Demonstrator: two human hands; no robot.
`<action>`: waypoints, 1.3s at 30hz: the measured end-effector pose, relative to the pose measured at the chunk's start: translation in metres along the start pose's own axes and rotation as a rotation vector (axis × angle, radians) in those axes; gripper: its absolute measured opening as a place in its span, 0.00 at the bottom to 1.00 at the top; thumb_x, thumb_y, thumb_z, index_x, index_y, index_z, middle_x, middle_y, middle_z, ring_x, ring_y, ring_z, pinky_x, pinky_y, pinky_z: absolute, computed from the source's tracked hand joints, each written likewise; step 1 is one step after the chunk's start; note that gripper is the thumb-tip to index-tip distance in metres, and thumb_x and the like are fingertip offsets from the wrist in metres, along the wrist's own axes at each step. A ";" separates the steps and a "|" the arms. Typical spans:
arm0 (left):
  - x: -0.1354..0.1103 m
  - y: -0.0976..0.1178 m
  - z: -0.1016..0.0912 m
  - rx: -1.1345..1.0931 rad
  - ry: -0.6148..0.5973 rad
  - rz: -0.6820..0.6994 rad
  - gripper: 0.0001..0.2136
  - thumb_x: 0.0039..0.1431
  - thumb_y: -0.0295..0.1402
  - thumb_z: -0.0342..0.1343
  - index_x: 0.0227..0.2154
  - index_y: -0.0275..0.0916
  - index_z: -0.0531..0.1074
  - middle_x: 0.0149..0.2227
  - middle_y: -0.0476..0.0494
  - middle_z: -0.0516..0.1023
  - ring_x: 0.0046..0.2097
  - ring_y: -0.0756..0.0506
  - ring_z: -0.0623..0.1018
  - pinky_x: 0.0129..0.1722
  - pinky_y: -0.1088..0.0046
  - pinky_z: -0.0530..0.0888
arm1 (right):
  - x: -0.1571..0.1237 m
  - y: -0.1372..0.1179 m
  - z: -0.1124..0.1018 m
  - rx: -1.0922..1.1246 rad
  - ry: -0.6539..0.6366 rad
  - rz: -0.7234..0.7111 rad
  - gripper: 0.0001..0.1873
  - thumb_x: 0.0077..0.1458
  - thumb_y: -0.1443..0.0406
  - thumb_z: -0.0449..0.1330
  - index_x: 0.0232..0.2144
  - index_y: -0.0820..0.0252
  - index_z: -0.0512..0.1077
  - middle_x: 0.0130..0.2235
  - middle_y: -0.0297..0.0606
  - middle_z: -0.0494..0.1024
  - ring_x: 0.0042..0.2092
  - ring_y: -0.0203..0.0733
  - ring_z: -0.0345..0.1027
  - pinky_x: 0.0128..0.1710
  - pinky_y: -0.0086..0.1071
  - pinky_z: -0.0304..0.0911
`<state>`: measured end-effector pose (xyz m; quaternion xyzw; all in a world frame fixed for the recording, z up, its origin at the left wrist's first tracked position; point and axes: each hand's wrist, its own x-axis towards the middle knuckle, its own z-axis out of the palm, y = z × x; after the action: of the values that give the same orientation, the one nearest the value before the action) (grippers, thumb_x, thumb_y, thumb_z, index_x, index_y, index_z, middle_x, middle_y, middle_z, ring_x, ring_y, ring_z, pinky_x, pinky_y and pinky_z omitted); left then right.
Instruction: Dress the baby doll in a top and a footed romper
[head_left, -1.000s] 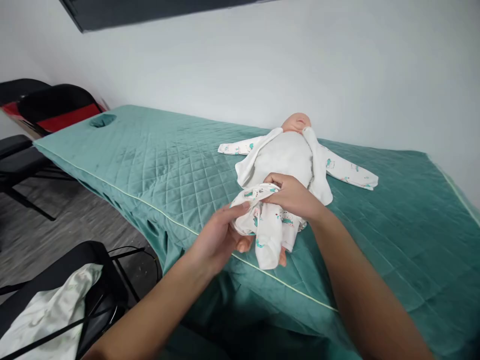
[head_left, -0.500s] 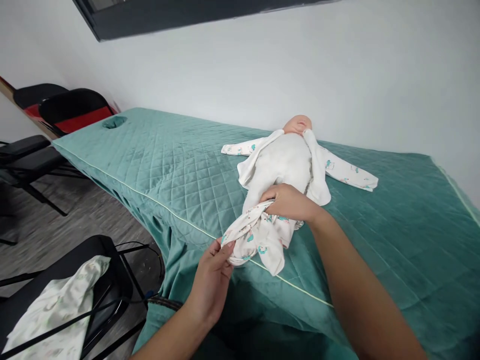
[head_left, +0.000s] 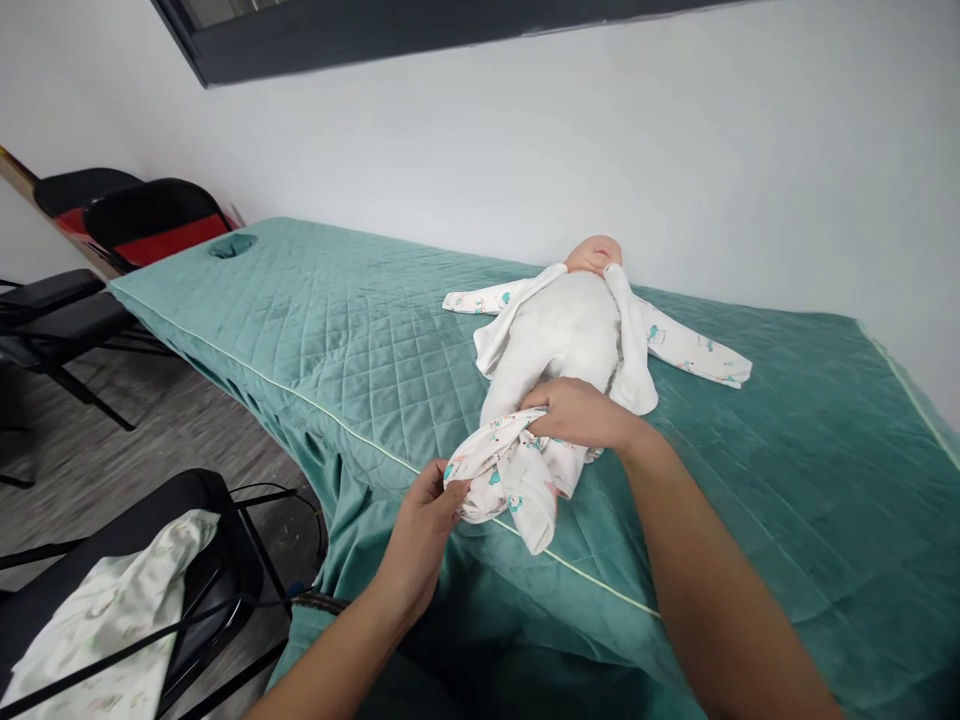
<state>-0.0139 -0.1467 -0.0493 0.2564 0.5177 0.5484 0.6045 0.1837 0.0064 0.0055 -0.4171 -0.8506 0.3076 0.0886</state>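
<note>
Trousers (head_left: 529,488) with a teal print lay bunched over the lower legs of the doll (head_left: 574,315), which was on its back on the green quilted bed (head_left: 337,330). At the doll's foot end, the left hand (head_left: 418,532) pinched one trouser leg between thumb and fingers, its grip pressed together just past the bed's pale piping (head_left: 600,580). Over the doll's legs, the right hand (head_left: 576,412) kept its grip closed on the upper rim of the same cloth. The other trouser leg drooped across the piping below the doll. How far the feet reached inside could not be told.

An open jacket (head_left: 636,372) lay under the doll, its sleeves stretched out on both sides. Beyond the doll's head, the bed's far edge met the wall (head_left: 450,160), leaving little room there. To the doll's left, as the person faced it, the quilting ran a long way, to a round hole (head_left: 233,246); to its right, a shorter stretch ended at another piped edge. Well left of the doll and lower down, a black chair (head_left: 187,490) bearing a pale cloth (head_left: 124,605) stood near the bed's draped side.
</note>
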 end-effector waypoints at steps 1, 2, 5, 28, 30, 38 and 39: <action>0.000 0.003 0.001 -0.016 -0.038 -0.020 0.12 0.54 0.40 0.68 0.34 0.38 0.76 0.31 0.50 0.76 0.32 0.51 0.71 0.34 0.76 0.69 | 0.000 0.000 -0.001 0.013 -0.004 -0.002 0.08 0.49 0.62 0.60 0.25 0.55 0.78 0.29 0.33 0.80 0.31 0.40 0.68 0.30 0.33 0.53; 0.000 0.006 0.002 -0.036 -0.080 -0.042 0.12 0.54 0.40 0.68 0.35 0.38 0.76 0.32 0.48 0.77 0.33 0.51 0.73 0.35 0.75 0.70 | -0.001 0.000 -0.001 0.028 -0.011 -0.001 0.08 0.49 0.62 0.60 0.25 0.56 0.78 0.30 0.33 0.80 0.32 0.40 0.68 0.30 0.33 0.54; 0.005 0.014 0.005 -0.077 -0.166 -0.061 0.12 0.54 0.39 0.68 0.35 0.36 0.75 0.33 0.45 0.78 0.34 0.49 0.75 0.37 0.73 0.71 | -0.002 0.000 -0.003 0.095 -0.017 0.005 0.08 0.49 0.63 0.59 0.27 0.57 0.79 0.31 0.33 0.80 0.33 0.42 0.70 0.31 0.32 0.56; 0.147 0.048 0.035 0.611 -0.103 0.726 0.02 0.62 0.30 0.59 0.37 0.40 0.75 0.30 0.53 0.74 0.34 0.50 0.70 0.38 0.77 0.64 | -0.006 0.002 -0.008 0.282 0.126 0.049 0.20 0.54 0.49 0.65 0.39 0.58 0.81 0.40 0.39 0.83 0.43 0.52 0.76 0.38 0.37 0.67; 0.155 0.052 0.040 0.748 -0.130 0.815 0.04 0.64 0.30 0.56 0.39 0.39 0.75 0.34 0.51 0.74 0.38 0.50 0.71 0.42 0.77 0.64 | -0.006 0.003 -0.007 0.286 0.165 0.056 0.19 0.54 0.50 0.65 0.38 0.59 0.80 0.40 0.40 0.83 0.43 0.52 0.75 0.38 0.37 0.67; 0.192 0.052 0.051 1.293 -0.088 1.011 0.10 0.62 0.30 0.59 0.45 0.36 0.70 0.43 0.35 0.76 0.48 0.38 0.75 0.50 0.63 0.70 | -0.001 0.010 -0.002 0.296 0.289 0.092 0.19 0.58 0.49 0.60 0.37 0.58 0.78 0.39 0.37 0.83 0.41 0.49 0.75 0.39 0.36 0.67; 0.193 0.052 0.052 1.342 -0.076 1.021 0.10 0.63 0.32 0.58 0.46 0.36 0.69 0.44 0.35 0.76 0.49 0.38 0.75 0.50 0.63 0.70 | 0.000 0.010 -0.002 0.302 0.308 0.081 0.19 0.59 0.50 0.59 0.38 0.58 0.78 0.41 0.37 0.83 0.42 0.49 0.75 0.40 0.37 0.67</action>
<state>-0.0140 0.0594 -0.0529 0.7822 0.5334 0.3214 0.0188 0.1911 0.0122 0.0008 -0.4749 -0.7539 0.3674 0.2666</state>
